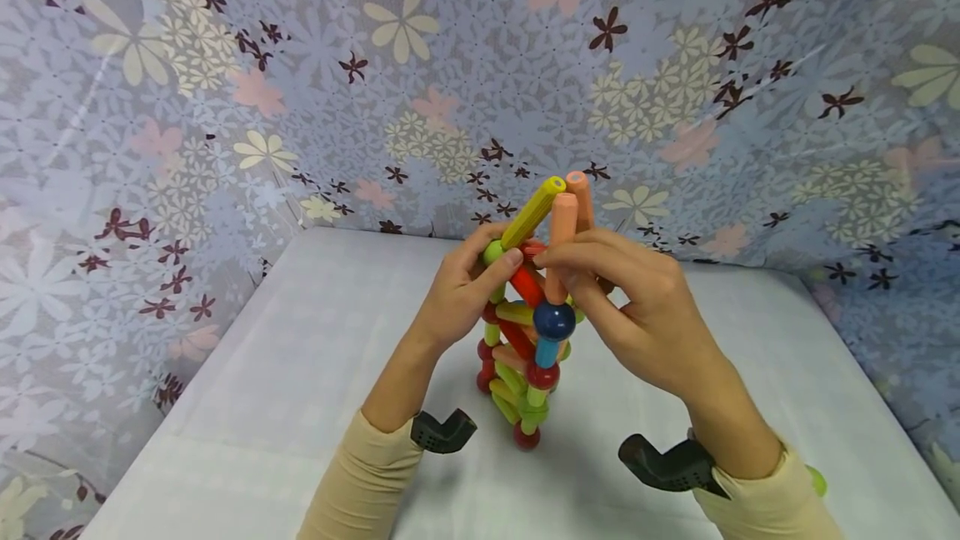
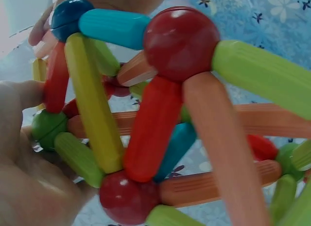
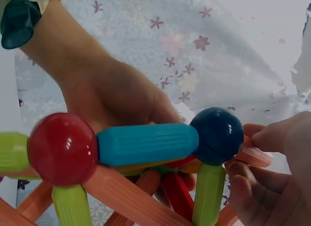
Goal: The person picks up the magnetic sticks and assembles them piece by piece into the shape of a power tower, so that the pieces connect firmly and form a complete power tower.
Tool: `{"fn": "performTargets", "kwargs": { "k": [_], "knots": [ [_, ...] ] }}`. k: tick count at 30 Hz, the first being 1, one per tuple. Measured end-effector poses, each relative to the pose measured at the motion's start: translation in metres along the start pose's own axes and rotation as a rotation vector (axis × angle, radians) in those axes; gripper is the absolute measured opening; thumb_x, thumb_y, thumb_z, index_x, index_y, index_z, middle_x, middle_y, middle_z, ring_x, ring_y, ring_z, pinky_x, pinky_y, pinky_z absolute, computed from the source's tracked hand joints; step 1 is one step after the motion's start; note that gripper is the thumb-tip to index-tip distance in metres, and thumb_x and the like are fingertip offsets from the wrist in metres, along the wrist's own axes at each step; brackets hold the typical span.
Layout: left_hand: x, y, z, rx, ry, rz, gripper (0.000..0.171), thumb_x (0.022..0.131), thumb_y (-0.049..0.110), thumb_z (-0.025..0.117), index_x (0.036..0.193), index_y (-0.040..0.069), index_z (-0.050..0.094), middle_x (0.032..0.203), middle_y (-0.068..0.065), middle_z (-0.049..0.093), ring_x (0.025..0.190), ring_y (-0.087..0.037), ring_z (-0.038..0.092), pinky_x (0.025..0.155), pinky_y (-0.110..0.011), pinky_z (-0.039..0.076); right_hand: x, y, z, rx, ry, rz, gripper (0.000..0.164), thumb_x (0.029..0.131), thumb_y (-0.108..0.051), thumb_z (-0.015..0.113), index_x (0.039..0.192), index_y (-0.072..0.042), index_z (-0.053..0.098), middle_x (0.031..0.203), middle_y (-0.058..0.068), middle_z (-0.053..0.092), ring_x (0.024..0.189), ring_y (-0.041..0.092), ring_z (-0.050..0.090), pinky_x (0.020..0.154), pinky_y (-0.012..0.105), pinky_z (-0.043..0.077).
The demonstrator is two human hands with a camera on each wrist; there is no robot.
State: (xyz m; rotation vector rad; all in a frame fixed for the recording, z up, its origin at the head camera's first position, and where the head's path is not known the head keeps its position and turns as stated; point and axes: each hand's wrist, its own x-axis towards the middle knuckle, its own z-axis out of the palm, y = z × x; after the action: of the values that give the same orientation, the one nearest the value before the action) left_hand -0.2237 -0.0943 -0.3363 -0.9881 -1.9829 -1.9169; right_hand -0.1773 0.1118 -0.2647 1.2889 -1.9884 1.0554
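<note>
A tall tower of coloured sticks and balls (image 1: 512,342) stands on the table. Near its top left, my left hand (image 1: 463,294) holds a green ball (image 2: 48,130) between thumb and fingers, and a yellow stick (image 1: 534,213) slants up from that ball. My right hand (image 1: 647,307) pinches an orange stick (image 1: 564,219) that rises above a dark blue ball (image 1: 554,321). Behind it a second orange stick (image 1: 581,190) points up, its lower part hidden by the right hand. Below the blue ball, a light blue stick (image 3: 148,144) joins it to a red ball (image 3: 63,149).
The tower stands on a white-covered table (image 1: 315,357). A flowered cloth (image 1: 315,73) hangs behind and at both sides. At the right, a light green ball (image 1: 816,482) shows partly from behind the sleeve. Dark wrist cameras (image 1: 444,432) sit on both forearms.
</note>
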Motion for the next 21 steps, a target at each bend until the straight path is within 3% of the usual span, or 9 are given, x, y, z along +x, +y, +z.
{"fn": "performTargets", "kwargs": {
  "k": [3,6,10,13,17,19,21],
  "knots": [
    [0.004,0.005,-0.003,-0.006,-0.013,0.014,0.036,0.101,0.025,0.051,0.131,0.007,0.053,0.11,-0.01,0.06,0.084,-0.025,0.059,0.07,-0.032,0.05,-0.001,0.0,-0.001,-0.02,-0.015,0.005,0.03,0.087,0.006,0.058,0.112,-0.007,0.069,0.094,-0.003,0.064,0.073,0.007,0.054,0.061,0.018,0.045],
    [0.011,0.013,-0.005,0.019,-0.024,0.054,0.042,0.1,0.032,0.052,0.134,0.008,0.051,0.118,-0.01,0.061,0.098,-0.025,0.061,0.078,-0.034,0.052,-0.003,0.0,-0.005,-0.041,-0.021,0.007,0.033,0.086,0.004,0.063,0.116,-0.006,0.067,0.1,-0.001,0.066,0.076,0.007,0.056,0.061,0.017,0.046],
    [0.026,0.031,-0.003,0.112,-0.049,0.114,0.058,0.097,0.048,0.051,0.14,0.01,0.046,0.129,-0.005,0.057,0.118,-0.02,0.053,0.095,-0.037,0.045,-0.011,0.001,-0.015,-0.082,0.017,0.012,0.03,0.095,-0.017,0.062,0.121,-0.003,0.064,0.105,0.005,0.066,0.079,0.009,0.057,0.062,0.017,0.047],
    [0.041,0.048,-0.001,0.215,-0.091,0.121,0.066,0.092,0.056,0.052,0.144,0.018,0.041,0.136,0.002,0.052,0.121,-0.012,0.049,0.098,-0.034,0.042,-0.029,0.007,-0.027,-0.159,0.061,0.063,0.039,0.096,-0.031,0.059,0.121,-0.002,0.062,0.106,0.007,0.064,0.08,0.008,0.056,0.063,0.015,0.045],
    [0.059,0.069,0.002,0.26,-0.176,0.1,0.057,0.09,0.038,0.062,0.141,0.018,0.045,0.134,0.006,0.053,0.115,-0.009,0.051,0.092,-0.032,0.044,-0.069,0.024,-0.052,-0.356,0.006,0.247,0.027,0.09,-0.021,0.07,0.115,-0.011,0.065,0.105,-0.003,0.06,0.074,0.003,0.049,0.057,0.015,0.04],
    [0.062,0.077,0.004,0.202,-0.21,0.075,0.048,0.089,0.025,0.064,0.134,0.013,0.051,0.128,0.003,0.056,0.108,-0.01,0.055,0.09,-0.031,0.046,-0.091,0.036,-0.067,-0.468,-0.114,0.393,0.026,0.088,-0.022,0.072,0.113,-0.017,0.066,0.105,-0.004,0.057,0.068,0.005,0.046,0.051,0.02,0.037],
    [0.063,0.077,0.006,0.13,-0.225,0.055,0.04,0.09,0.018,0.065,0.126,0.008,0.054,0.122,-0.001,0.059,0.101,-0.013,0.06,0.086,-0.033,0.05,-0.113,0.049,-0.083,-0.533,-0.285,0.568,0.029,0.09,-0.034,0.068,0.115,-0.02,0.064,0.107,-0.002,0.055,0.064,0.008,0.043,0.047,0.024,0.034]
  ]
}}
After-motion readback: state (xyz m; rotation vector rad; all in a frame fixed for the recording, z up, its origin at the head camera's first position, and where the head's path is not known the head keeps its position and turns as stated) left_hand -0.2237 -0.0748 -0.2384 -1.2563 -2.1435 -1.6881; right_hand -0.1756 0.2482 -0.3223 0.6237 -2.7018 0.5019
